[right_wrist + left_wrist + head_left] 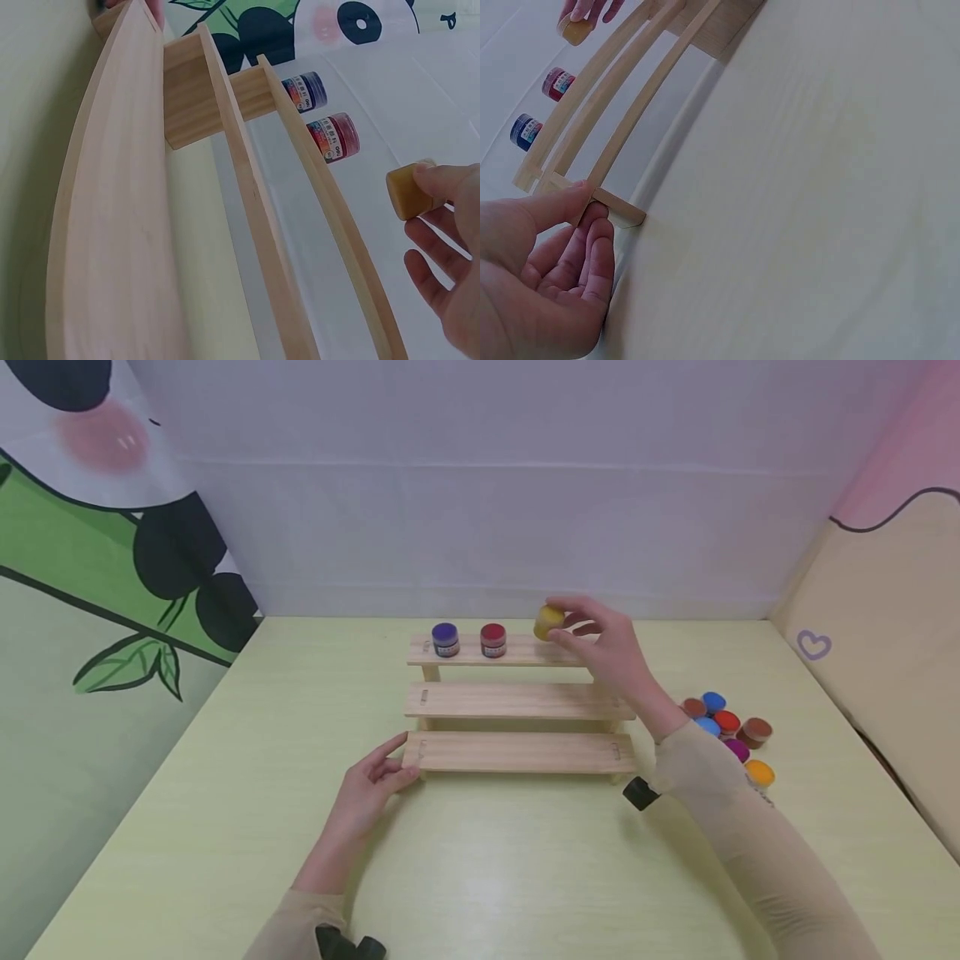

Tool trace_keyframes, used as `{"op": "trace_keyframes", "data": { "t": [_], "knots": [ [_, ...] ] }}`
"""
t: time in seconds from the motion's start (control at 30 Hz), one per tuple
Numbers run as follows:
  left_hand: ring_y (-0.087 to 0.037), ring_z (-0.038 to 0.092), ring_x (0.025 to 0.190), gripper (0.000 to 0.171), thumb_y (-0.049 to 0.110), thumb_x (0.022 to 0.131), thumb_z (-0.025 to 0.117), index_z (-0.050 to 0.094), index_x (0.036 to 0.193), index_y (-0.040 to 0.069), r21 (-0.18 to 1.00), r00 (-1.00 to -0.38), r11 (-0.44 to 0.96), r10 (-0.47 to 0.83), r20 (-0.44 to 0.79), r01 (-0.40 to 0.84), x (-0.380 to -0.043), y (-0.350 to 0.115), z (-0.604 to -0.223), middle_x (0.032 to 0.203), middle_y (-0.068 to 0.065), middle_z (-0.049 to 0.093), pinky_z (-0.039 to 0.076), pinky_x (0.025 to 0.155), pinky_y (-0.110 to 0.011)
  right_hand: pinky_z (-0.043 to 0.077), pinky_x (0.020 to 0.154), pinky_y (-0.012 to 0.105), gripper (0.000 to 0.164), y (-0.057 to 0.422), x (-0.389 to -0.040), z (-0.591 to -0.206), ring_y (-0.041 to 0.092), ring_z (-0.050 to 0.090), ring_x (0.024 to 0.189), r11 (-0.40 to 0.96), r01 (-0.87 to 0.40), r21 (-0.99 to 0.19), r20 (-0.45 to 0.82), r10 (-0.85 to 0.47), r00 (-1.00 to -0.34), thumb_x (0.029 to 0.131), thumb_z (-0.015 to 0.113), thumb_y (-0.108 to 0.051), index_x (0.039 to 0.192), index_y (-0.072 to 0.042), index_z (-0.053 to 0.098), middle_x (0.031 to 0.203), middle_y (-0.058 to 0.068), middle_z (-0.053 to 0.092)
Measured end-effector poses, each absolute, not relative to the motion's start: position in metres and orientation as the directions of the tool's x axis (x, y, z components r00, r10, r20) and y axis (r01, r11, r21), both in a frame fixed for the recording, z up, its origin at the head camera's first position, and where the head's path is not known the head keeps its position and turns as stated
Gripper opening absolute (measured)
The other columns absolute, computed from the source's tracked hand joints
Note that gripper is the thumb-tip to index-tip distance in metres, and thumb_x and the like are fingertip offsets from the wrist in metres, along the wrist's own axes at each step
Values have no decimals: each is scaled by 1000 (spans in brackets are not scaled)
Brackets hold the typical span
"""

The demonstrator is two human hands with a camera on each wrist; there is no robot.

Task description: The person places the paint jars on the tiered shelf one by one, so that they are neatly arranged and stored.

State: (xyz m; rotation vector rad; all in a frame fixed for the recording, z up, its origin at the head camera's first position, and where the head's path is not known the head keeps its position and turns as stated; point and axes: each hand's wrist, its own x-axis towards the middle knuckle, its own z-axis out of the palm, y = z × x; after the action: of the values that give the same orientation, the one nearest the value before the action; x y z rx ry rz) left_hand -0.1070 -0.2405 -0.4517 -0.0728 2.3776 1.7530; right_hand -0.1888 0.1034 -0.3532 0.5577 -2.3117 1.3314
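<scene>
A three-step wooden rack point(517, 702) stands on the table. My left hand point(367, 787) pinches the left end of its lowest step between thumb and fingers, as the left wrist view point(562, 270) also has it. Over the top step, my right hand point(603, 639) pinches a small yellow paint jar point(548, 622), tilted and held off the wood in the right wrist view. Left of it on that step stand a red paint jar point(492, 641) and a dark blue paint jar point(446, 640), both upright with printed labels.
Right of the rack, partly behind my right forearm, several paint jars stand close together, among them a red one point(727, 722), a brown one point(754, 732), a purple one point(737, 749) and an orange-yellow one point(760, 772). A pale cloth wall point(517, 543) rises behind the table.
</scene>
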Motion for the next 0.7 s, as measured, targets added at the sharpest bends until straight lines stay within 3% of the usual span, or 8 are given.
{"op": "trace_keyframes", "data": {
  "t": [0.37, 0.7],
  "knots": [
    [-3, 60, 89, 61, 21, 94, 68, 43, 150, 19, 935, -977, 324, 96, -188, -148, -107, -242, -450, 96, 7, 69, 42, 92, -24, 55, 87, 36, 42, 98, -190, -355, 16, 63, 103, 473, -524, -708, 519, -155, -841, 89, 73, -16, 130, -14, 64, 126, 4, 68],
    [-5, 58, 90, 60, 20, 94, 68, 44, 149, 23, 937, -974, 299, 80, -211, -178, -109, -242, -452, 94, 11, 66, 41, 93, -26, 55, 87, 37, 42, 98, -191, -360, 16, 63, 102, 490, -535, -688, 512, -194, -837, 91, 71, -18, 132, -14, 63, 124, 5, 68]
  ]
}}
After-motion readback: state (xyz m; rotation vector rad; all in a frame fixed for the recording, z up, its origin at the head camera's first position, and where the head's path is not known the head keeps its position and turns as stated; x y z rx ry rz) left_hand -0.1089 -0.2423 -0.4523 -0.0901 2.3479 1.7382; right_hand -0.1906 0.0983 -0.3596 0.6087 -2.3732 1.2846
